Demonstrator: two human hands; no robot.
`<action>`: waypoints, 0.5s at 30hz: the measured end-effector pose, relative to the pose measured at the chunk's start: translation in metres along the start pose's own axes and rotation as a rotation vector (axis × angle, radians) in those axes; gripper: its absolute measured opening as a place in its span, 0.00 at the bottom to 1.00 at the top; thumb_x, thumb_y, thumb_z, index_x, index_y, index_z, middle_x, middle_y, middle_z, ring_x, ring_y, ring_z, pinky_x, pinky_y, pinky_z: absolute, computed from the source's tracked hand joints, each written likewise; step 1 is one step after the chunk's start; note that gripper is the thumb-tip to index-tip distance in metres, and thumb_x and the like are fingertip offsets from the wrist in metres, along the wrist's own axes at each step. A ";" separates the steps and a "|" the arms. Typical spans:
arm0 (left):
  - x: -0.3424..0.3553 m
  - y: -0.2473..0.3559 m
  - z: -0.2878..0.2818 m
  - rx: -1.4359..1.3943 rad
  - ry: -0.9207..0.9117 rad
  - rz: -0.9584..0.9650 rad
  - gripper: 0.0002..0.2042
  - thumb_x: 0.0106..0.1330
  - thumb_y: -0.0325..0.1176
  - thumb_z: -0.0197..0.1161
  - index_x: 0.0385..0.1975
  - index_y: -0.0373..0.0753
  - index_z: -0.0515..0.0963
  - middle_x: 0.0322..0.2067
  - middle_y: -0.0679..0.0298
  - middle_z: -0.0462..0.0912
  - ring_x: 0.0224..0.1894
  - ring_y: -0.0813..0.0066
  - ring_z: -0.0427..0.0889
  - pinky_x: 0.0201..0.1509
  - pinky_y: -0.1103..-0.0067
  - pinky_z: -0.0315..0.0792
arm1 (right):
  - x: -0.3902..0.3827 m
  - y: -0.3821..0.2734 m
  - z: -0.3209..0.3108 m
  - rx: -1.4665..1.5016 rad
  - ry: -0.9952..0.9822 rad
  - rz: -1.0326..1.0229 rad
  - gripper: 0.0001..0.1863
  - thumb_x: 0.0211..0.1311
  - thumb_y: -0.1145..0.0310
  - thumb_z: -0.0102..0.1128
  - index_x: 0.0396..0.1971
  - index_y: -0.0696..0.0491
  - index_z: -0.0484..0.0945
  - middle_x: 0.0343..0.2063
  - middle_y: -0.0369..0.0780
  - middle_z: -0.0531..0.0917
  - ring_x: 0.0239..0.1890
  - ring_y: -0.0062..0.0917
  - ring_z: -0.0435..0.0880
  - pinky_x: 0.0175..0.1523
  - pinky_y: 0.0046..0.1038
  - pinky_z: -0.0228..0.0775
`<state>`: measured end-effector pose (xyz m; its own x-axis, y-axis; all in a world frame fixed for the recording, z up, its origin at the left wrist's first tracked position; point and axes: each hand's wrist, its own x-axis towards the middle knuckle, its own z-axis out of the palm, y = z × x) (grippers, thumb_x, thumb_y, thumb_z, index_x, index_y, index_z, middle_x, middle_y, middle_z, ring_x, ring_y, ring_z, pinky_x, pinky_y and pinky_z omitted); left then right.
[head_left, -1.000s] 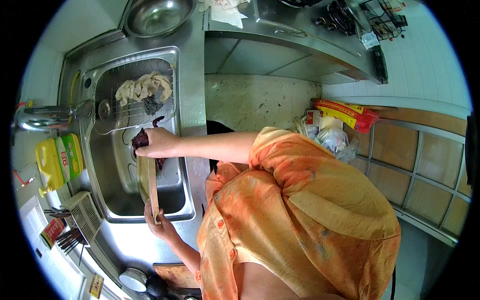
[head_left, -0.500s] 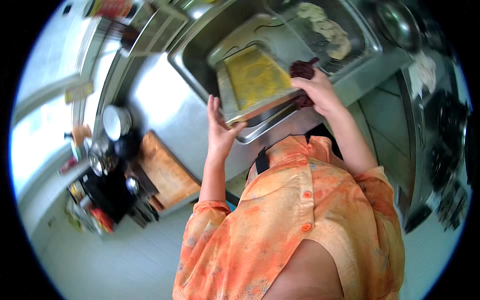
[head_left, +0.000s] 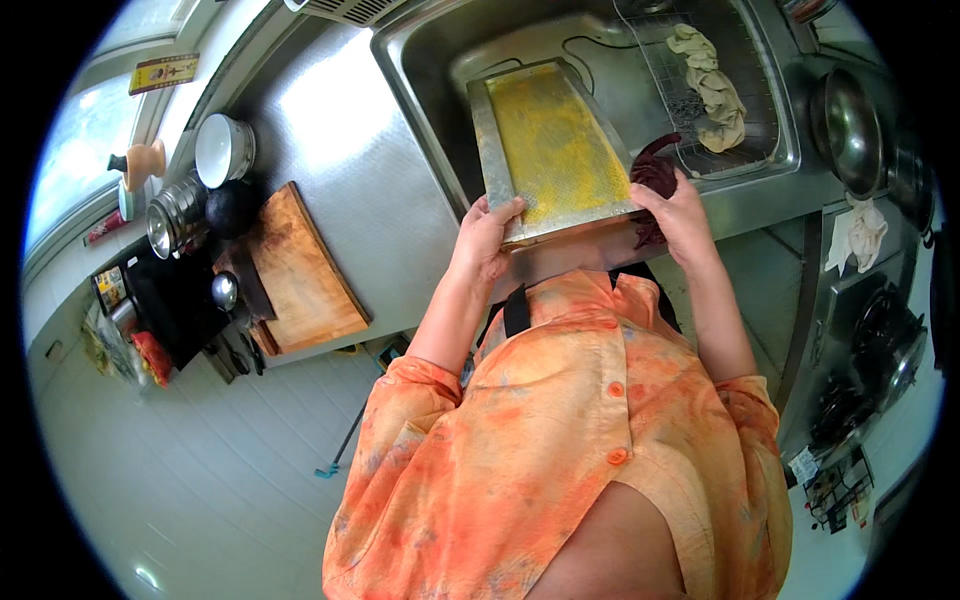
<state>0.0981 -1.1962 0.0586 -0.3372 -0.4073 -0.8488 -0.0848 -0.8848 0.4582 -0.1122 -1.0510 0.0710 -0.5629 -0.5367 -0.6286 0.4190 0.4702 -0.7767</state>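
Note:
A metal-framed mesh filter panel [head_left: 560,145], like one from a range hood, has yellow stains across its face. It slants over the sink [head_left: 425,110], its far end inside the basin and its near edge toward my body. My left hand [head_left: 485,232] grips the near left corner, thumb on top. At the near right corner my right hand [head_left: 680,215] is closed on the panel's edge, with a dark red cloth [head_left: 654,172] bunched against its fingers. The undersides of both grips are hidden.
A wire rack [head_left: 650,40] in the sink's right part bears a twisted pale cloth [head_left: 712,95]. Left of the sink are a steel counter [head_left: 340,130], a white bowl [head_left: 222,150] and a wooden cutting board [head_left: 305,285]. A wok [head_left: 848,130] stands at the right.
My left hand has gone from spread fingers beside the panel to gripping its corner. The panel's face now shows more fully, and the whole view has shifted.

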 end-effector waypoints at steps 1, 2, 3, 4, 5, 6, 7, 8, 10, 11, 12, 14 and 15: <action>-0.002 0.003 0.003 0.012 -0.008 0.017 0.11 0.61 0.28 0.59 0.41 0.34 0.69 0.34 0.60 0.78 0.32 0.71 0.81 0.29 0.75 0.80 | 0.000 -0.005 -0.006 -0.105 0.025 -0.022 0.18 0.51 0.72 0.64 0.42 0.60 0.74 0.37 0.37 0.80 0.37 0.19 0.77 0.43 0.23 0.70; -0.004 0.005 0.005 0.024 -0.015 0.035 0.11 0.61 0.28 0.59 0.41 0.34 0.69 0.33 0.61 0.79 0.30 0.72 0.81 0.28 0.77 0.79 | -0.001 -0.014 -0.014 -0.148 0.052 -0.057 0.18 0.51 0.71 0.64 0.42 0.60 0.74 0.36 0.37 0.80 0.36 0.19 0.78 0.42 0.23 0.71; -0.007 0.006 0.004 0.041 -0.016 0.036 0.11 0.61 0.28 0.59 0.41 0.34 0.69 0.33 0.61 0.79 0.31 0.73 0.81 0.28 0.78 0.79 | -0.005 -0.025 -0.022 -0.193 0.071 -0.091 0.18 0.51 0.70 0.64 0.42 0.60 0.74 0.34 0.37 0.81 0.35 0.19 0.78 0.41 0.24 0.71; -0.006 0.008 0.003 0.059 -0.017 0.038 0.11 0.61 0.28 0.59 0.42 0.34 0.70 0.33 0.61 0.79 0.31 0.73 0.81 0.28 0.79 0.78 | -0.006 -0.036 -0.030 -0.276 0.155 -0.110 0.18 0.52 0.69 0.65 0.42 0.59 0.74 0.32 0.37 0.81 0.31 0.18 0.78 0.38 0.22 0.72; -0.004 0.009 0.001 0.076 -0.015 0.040 0.11 0.61 0.28 0.59 0.42 0.33 0.70 0.34 0.60 0.79 0.31 0.74 0.81 0.28 0.80 0.78 | -0.014 -0.053 -0.038 -0.228 0.185 -0.093 0.17 0.53 0.67 0.65 0.40 0.58 0.74 0.30 0.36 0.81 0.28 0.17 0.78 0.35 0.21 0.72; 0.006 0.003 -0.013 0.118 -0.044 0.046 0.14 0.60 0.26 0.60 0.44 0.32 0.69 0.35 0.60 0.79 0.32 0.74 0.81 0.31 0.81 0.77 | -0.016 -0.060 -0.051 -0.194 0.213 -0.109 0.16 0.54 0.67 0.66 0.40 0.57 0.74 0.28 0.35 0.81 0.26 0.15 0.77 0.32 0.20 0.71; 0.005 0.003 -0.011 0.161 -0.026 0.079 0.14 0.59 0.25 0.60 0.45 0.32 0.69 0.36 0.59 0.79 0.33 0.74 0.81 0.32 0.81 0.77 | -0.020 -0.071 -0.057 -0.066 0.240 -0.116 0.15 0.53 0.66 0.67 0.38 0.56 0.75 0.25 0.34 0.79 0.23 0.15 0.76 0.30 0.18 0.69; 0.002 0.003 -0.006 0.203 -0.005 0.113 0.15 0.59 0.24 0.61 0.45 0.31 0.69 0.37 0.59 0.79 0.33 0.74 0.81 0.34 0.80 0.77 | -0.021 -0.084 -0.061 -0.042 0.239 -0.144 0.13 0.55 0.65 0.65 0.37 0.56 0.77 0.23 0.33 0.78 0.21 0.14 0.74 0.28 0.16 0.68; -0.001 0.001 -0.003 0.275 0.023 0.142 0.17 0.58 0.23 0.62 0.46 0.31 0.68 0.38 0.59 0.79 0.35 0.74 0.80 0.38 0.80 0.76 | -0.025 -0.111 -0.056 0.121 0.133 -0.219 0.15 0.60 0.59 0.60 0.38 0.57 0.77 0.25 0.35 0.78 0.21 0.14 0.72 0.30 0.19 0.72; -0.001 0.000 -0.004 0.301 0.035 0.139 0.17 0.57 0.22 0.62 0.46 0.31 0.68 0.38 0.59 0.79 0.36 0.74 0.80 0.40 0.79 0.76 | -0.026 -0.119 -0.047 0.199 0.080 -0.264 0.18 0.63 0.56 0.57 0.40 0.57 0.76 0.27 0.37 0.79 0.21 0.15 0.72 0.32 0.21 0.73; -0.001 -0.002 -0.005 0.323 0.046 0.133 0.18 0.57 0.22 0.62 0.47 0.30 0.68 0.39 0.59 0.79 0.37 0.74 0.80 0.42 0.79 0.75 | -0.027 -0.126 -0.032 0.374 -0.024 -0.263 0.20 0.63 0.53 0.54 0.41 0.57 0.75 0.29 0.38 0.79 0.23 0.16 0.73 0.34 0.23 0.74; 0.005 -0.012 -0.008 0.328 0.047 0.182 0.18 0.57 0.23 0.62 0.48 0.30 0.68 0.39 0.59 0.78 0.39 0.74 0.79 0.44 0.79 0.74 | -0.023 -0.134 -0.010 0.734 -0.223 -0.258 0.25 0.64 0.48 0.49 0.44 0.57 0.73 0.34 0.42 0.79 0.26 0.19 0.74 0.37 0.27 0.75; 0.007 -0.016 -0.012 0.325 0.055 0.207 0.19 0.57 0.23 0.62 0.48 0.30 0.68 0.40 0.59 0.78 0.40 0.74 0.79 0.45 0.79 0.74 | -0.012 -0.128 -0.006 0.884 -0.477 -0.200 0.27 0.67 0.49 0.46 0.51 0.59 0.68 0.49 0.46 0.71 0.31 0.20 0.70 0.41 0.23 0.70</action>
<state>0.1085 -1.1878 0.0426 -0.3280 -0.5890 -0.7386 -0.3158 -0.6685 0.6734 -0.1633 -1.1000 0.1782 -0.4189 -0.8624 -0.2844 0.8324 -0.2396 -0.4997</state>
